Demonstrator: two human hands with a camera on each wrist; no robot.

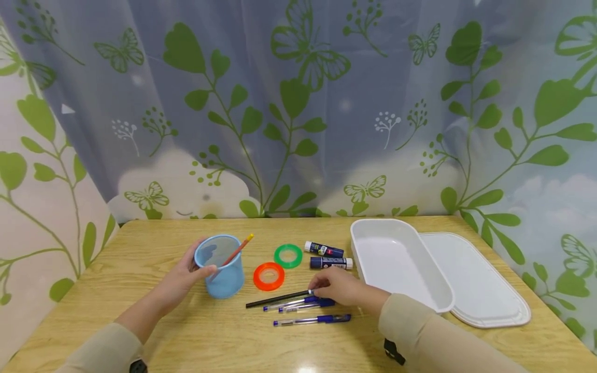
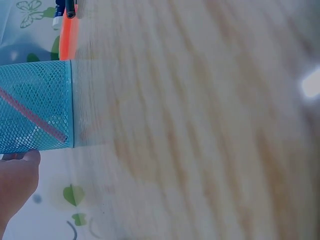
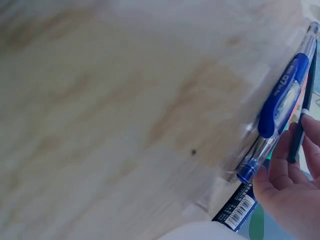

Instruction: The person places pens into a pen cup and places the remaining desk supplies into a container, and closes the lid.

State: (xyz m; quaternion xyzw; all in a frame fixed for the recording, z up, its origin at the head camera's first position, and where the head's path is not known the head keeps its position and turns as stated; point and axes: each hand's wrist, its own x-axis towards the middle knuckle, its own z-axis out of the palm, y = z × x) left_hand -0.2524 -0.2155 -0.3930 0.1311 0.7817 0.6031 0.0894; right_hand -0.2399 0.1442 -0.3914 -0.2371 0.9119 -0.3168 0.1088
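Observation:
On the left, a light blue mesh pen cup [image 1: 226,284] stands tilted slightly, holding an orange-red pencil [image 1: 239,250] that leans on its rim. My left hand [image 1: 179,280] grips the cup, thumb at the near rim and fingers round its far left side. In the left wrist view the cup [image 2: 35,107] shows side-on. My right hand [image 1: 340,286] pinches the white-banded end of a black pencil [image 1: 277,299] between thumb and fingers. Just under that hand lie two blue-capped pens [image 1: 298,307]; a third blue pen [image 1: 312,320] lies nearer the front.
A green tape roll [image 1: 288,265] and a red tape roll [image 1: 269,286] lie between the hands. Behind the right hand are two dark glue sticks [image 1: 322,263]. A white tray [image 1: 396,259] and its white lid [image 1: 480,280] sit at the right. A patterned curtain [image 1: 298,155] hangs behind the table.

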